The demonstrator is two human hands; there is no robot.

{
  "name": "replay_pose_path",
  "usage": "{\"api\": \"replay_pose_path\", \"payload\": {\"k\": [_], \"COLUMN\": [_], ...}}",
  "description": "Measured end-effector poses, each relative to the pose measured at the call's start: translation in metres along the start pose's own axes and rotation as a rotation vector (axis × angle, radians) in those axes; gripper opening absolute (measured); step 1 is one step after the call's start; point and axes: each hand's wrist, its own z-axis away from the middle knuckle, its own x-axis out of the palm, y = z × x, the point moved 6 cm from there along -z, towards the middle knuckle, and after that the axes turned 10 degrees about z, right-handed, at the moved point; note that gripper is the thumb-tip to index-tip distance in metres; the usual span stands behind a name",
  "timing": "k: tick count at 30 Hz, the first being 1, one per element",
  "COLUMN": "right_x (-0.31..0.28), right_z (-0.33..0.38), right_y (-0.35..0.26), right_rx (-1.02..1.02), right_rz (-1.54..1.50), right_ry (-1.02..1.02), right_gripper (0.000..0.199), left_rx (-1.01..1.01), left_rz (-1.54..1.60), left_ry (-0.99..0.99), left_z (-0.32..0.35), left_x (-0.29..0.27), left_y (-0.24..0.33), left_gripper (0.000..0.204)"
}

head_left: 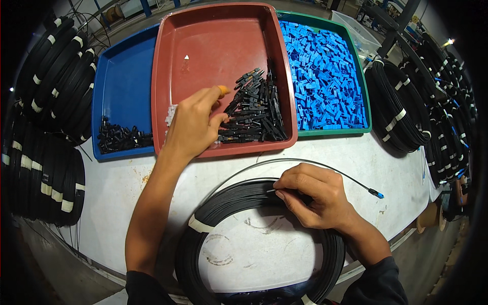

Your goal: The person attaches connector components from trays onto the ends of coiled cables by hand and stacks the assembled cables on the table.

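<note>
- Your left hand (pixel 195 124) is half-curled over the black clips (pixel 254 109) in the red tray (pixel 213 40), nothing clearly gripped yet, so you might grab several.
- Your right hand (pixel 317 195) pinches the cable (pixel 305 162) end against the coil (pixel 223 208); loosen up and it'll likely spring away.

The large black coiled cable (pixel 213 213) is cut off by the bottom edge; the right hand (pixel 315 195) hides part of its top.

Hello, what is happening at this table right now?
A person works at a white table. The left hand reaches into the red tray, fingers at the pile of black connector parts. The right hand pinches a thin cable end against the black cable coil.
</note>
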Motion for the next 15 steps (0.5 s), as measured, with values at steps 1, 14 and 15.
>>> {"api": "replay_pose_path", "payload": {"k": [1,14,15], "right_x": [0.000,0.001,0.001], "right_z": [-0.001,-0.004,-0.001], "right_y": [-0.002,-0.002,-0.001], "right_rx": [-0.001,0.025,0.025], "right_rz": [-0.006,0.007,0.003], "right_ry": [-0.003,-0.038,-0.030], "right_gripper": [0.016,0.015,0.015], "left_rx": [-0.042,-0.035,-0.130], "left_rz": [-0.056,-0.062,0.029], "left_ry": [0.014,0.003,0.034], "left_z": [0.000,-0.012,-0.008], "left_x": [-0.005,0.002,0.002], "left_y": [-0.001,-0.005,-0.004], "left_gripper": [0.033,0.032,0.033]}}
